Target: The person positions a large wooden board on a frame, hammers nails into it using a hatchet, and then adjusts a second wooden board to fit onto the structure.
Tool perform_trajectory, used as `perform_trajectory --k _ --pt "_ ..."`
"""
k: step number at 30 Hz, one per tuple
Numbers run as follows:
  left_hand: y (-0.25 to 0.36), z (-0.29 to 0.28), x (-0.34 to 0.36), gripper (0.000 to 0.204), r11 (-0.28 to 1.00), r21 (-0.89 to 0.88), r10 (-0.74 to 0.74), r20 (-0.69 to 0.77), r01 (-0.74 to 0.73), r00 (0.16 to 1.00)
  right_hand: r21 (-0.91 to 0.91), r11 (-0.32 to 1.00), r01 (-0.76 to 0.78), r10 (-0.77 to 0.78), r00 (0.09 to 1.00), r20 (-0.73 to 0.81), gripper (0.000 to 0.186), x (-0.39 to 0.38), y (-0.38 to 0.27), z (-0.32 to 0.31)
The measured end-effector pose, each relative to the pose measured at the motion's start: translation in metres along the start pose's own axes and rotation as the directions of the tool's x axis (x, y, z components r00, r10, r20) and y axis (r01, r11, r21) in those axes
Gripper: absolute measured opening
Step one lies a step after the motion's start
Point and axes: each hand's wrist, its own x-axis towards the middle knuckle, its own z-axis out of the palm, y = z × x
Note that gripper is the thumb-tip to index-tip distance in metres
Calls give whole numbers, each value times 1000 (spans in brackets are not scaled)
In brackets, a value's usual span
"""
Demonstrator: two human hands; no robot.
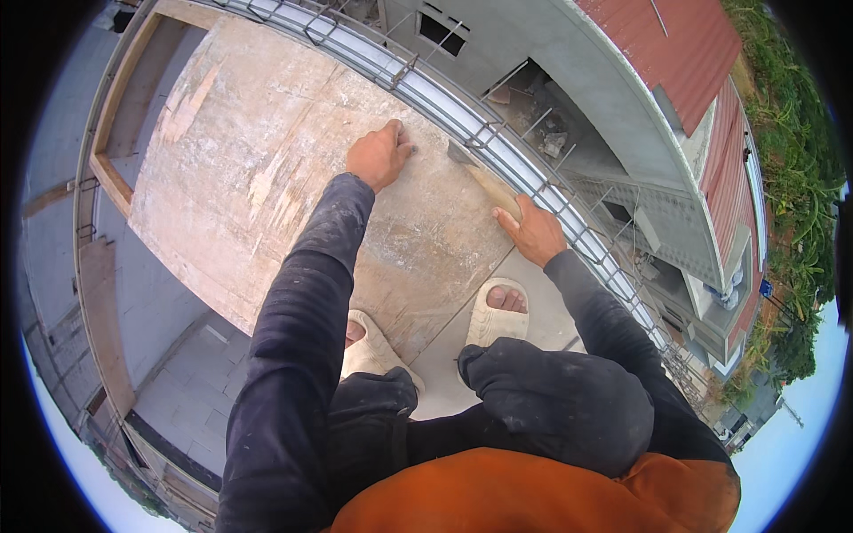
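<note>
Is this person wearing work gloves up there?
No, the left hand and the right hand both show bare skin right up to the dark sleeves.

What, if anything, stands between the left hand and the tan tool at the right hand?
Nothing visible: only a bare stretch of the wooden board lies between the left hand and the tan tool at the right hand. The steel rebar cage runs along the tool's other side, out of that gap.

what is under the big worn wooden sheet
What lies directly beneath the wooden sheet is covered by it. Past its left edge, a wooden frame and grey blocks show.
</note>
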Motion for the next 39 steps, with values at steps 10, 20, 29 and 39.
perform_trajectory --k 10,20,29,39 --pt "3 -6 -8 35 998 51 -34 4 33 999 -5 1000 -14 14 998 -53 58 -12 -11 0" --pt "-5 -42 -40 47 975 -217 65 70 -48 995 386 921 46 -37 999 -31 43 -15 -52 -22" --pt "38 -114 -119 45 341 -926 310 274 162 910 797 603 43 -187 978 89 20 8 -227 -63" --pt "17 -187 -110 63 123 -992 244 53 23 968 615 766 187 -298 951 82 18 50 -332 -104"
